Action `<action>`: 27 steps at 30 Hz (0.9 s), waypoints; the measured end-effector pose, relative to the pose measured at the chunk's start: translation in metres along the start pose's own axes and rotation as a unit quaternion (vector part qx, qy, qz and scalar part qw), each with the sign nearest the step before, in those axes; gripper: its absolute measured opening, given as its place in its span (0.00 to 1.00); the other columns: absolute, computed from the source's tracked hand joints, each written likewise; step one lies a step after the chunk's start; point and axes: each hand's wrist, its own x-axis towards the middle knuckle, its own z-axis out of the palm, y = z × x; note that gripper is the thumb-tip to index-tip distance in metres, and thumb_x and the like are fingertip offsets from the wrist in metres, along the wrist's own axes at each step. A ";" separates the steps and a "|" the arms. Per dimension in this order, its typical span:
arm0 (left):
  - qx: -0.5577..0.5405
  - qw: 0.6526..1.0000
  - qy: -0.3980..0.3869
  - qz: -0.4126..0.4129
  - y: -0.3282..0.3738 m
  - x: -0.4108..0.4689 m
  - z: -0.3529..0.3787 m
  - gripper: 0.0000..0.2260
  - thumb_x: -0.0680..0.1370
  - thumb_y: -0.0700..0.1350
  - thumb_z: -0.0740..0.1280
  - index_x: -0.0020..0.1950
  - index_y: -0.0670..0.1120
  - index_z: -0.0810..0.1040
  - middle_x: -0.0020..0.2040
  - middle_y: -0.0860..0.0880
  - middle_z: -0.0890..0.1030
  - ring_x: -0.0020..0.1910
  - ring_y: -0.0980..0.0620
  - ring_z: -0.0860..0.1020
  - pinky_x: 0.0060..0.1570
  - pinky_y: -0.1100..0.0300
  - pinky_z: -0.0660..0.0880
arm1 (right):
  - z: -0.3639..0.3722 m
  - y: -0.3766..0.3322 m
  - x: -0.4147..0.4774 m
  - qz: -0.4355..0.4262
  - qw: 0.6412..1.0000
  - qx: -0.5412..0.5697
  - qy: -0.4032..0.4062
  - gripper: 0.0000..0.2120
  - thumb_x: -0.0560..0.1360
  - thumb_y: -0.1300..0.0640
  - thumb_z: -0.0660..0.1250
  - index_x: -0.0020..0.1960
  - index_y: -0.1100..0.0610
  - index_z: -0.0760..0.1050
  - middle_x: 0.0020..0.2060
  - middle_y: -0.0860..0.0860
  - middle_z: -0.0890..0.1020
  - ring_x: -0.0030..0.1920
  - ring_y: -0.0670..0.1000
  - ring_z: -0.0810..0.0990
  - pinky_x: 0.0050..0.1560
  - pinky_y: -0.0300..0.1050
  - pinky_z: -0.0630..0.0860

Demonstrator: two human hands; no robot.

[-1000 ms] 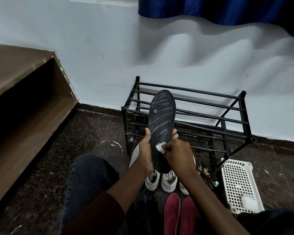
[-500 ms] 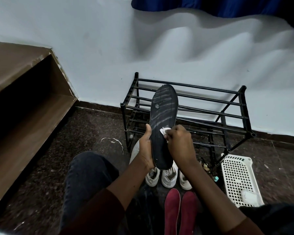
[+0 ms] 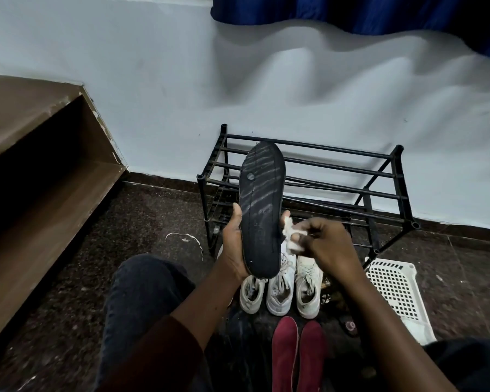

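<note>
Floor (image 3: pixel 159 216): dark and speckled. If the sole falls, it lands here and may get dirty.
Shoe rack (image 3: pixel 398 149): stands at the back edge of the floor, by the wall. The top of the sole is in front of its bars and could bump them if it swings.
Black sole (image 3: pixel 262 205): held up in the air, above the white shoes, with grey streaks on it. It could slip down if the rubbing is too hard.
White shoes (image 3: pixel 279 290): three in a row on the floor, right under the sole. Dirt may drop on them.
Left hand (image 3: pixel 234 244): thumb on one edge, fingers curled round the back of the sole. Only this hand holds it up.
Right hand (image 3: pixel 328 241): fingertips pinch the wipe at the sole's right edge.
White wipe (image 3: pixel 290 236): small and crumpled. It could slip out of the pinch.
</note>
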 end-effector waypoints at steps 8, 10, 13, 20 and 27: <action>0.005 1.000 -0.024 -0.002 -0.008 0.003 0.003 0.31 0.78 0.62 0.51 0.59 0.39 0.80 0.55 0.39 0.80 0.51 0.43 0.81 0.52 0.51 0.78 | 0.013 -0.011 0.008 -0.007 0.989 0.133 0.061 0.08 0.73 0.62 0.69 0.35 0.58 0.77 0.28 0.52 0.77 0.28 0.51 0.75 0.33 0.47 0.77; 0.000 0.999 -0.039 -0.012 -0.010 -0.001 0.007 0.32 0.75 0.64 0.55 0.63 0.39 0.77 0.57 0.39 0.79 0.53 0.42 0.79 0.54 0.51 0.77 | 0.020 -0.012 0.008 -0.089 0.988 -0.001 0.126 0.03 0.72 0.63 0.70 0.42 0.56 0.81 0.33 0.49 0.81 0.32 0.49 0.78 0.40 0.44 0.78; -0.013 0.998 -0.049 -0.037 -0.008 0.000 0.005 0.34 0.73 0.66 0.57 0.63 0.39 0.76 0.57 0.38 0.79 0.54 0.42 0.79 0.54 0.51 0.77 | 0.044 -0.012 0.002 -0.245 0.937 -0.209 0.133 0.10 0.70 0.70 0.66 0.46 0.59 0.81 0.39 0.53 0.83 0.36 0.51 0.80 0.38 0.41 0.75; -0.059 0.997 -0.034 -0.044 -0.005 0.002 -0.003 0.37 0.74 0.69 0.55 0.68 0.40 0.72 0.66 0.39 0.74 0.64 0.42 0.74 0.65 0.45 0.70 | 0.067 0.012 -0.024 -0.187 0.961 -0.196 0.044 0.11 0.68 0.70 0.69 0.45 0.57 0.82 0.37 0.53 0.84 0.37 0.49 0.81 0.36 0.41 0.73; -0.068 0.996 -0.038 -0.051 -0.007 0.004 -0.002 0.37 0.72 0.67 0.57 0.69 0.38 0.70 0.66 0.37 0.72 0.62 0.38 0.75 0.62 0.43 0.72 | 0.054 0.007 -0.013 -0.104 0.984 -0.145 0.014 0.09 0.68 0.67 0.72 0.48 0.60 0.83 0.41 0.50 0.78 0.41 0.45 0.76 0.38 0.22 0.66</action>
